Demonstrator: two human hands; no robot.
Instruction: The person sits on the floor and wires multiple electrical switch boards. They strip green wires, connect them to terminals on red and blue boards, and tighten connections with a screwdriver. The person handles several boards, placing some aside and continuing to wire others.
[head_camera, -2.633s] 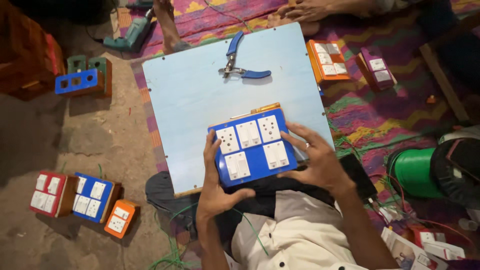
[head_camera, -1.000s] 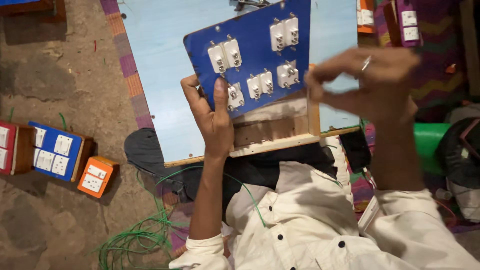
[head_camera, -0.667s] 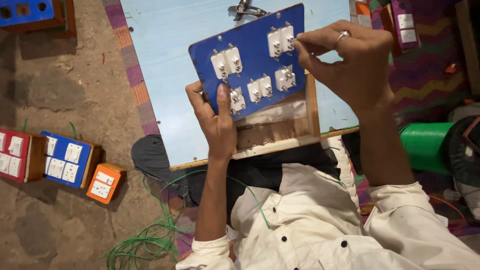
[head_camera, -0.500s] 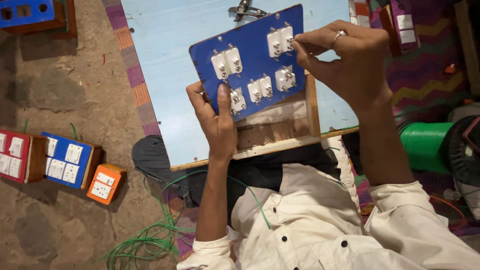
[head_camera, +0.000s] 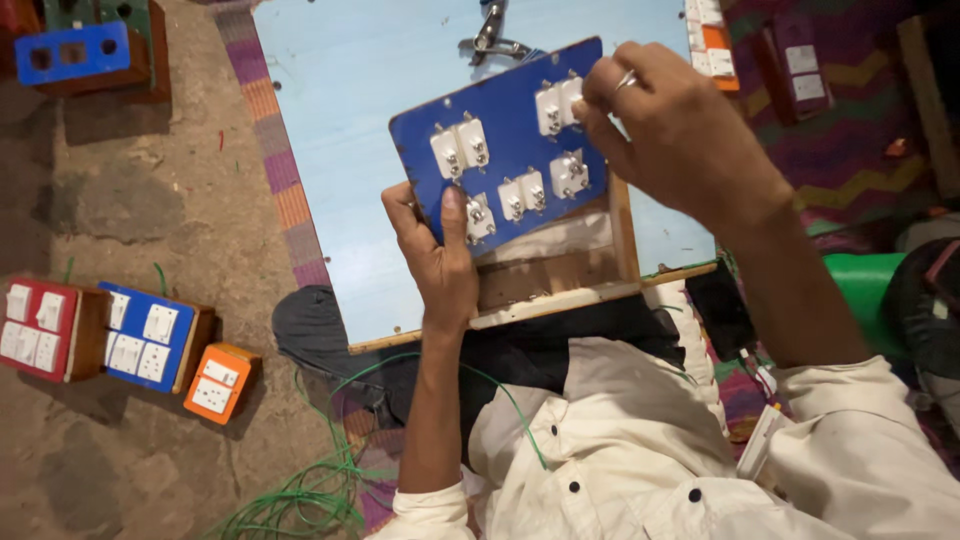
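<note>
A blue switch panel (head_camera: 505, 135) with several white switch backs is tilted up, rear side toward me, over an open wooden box (head_camera: 560, 275). My left hand (head_camera: 435, 255) grips the panel's lower left edge, thumb on its back. My right hand (head_camera: 675, 130) pinches the panel's upper right edge beside two white switch backs. Panel and box sit over a light blue board (head_camera: 370, 90) resting on my lap.
Pliers (head_camera: 490, 35) lie on the board's far edge. Left on the floor stand a red switch box (head_camera: 40, 330), a blue switch box (head_camera: 145, 335) and a small orange box (head_camera: 215, 380). Green wire (head_camera: 300, 490) trails by my knee. A green roll (head_camera: 860, 290) sits right.
The panel has been lifted off the wooden box and flipped rear side up. My right hand came onto its upper right edge and has stayed there; little differs in the last half second.
</note>
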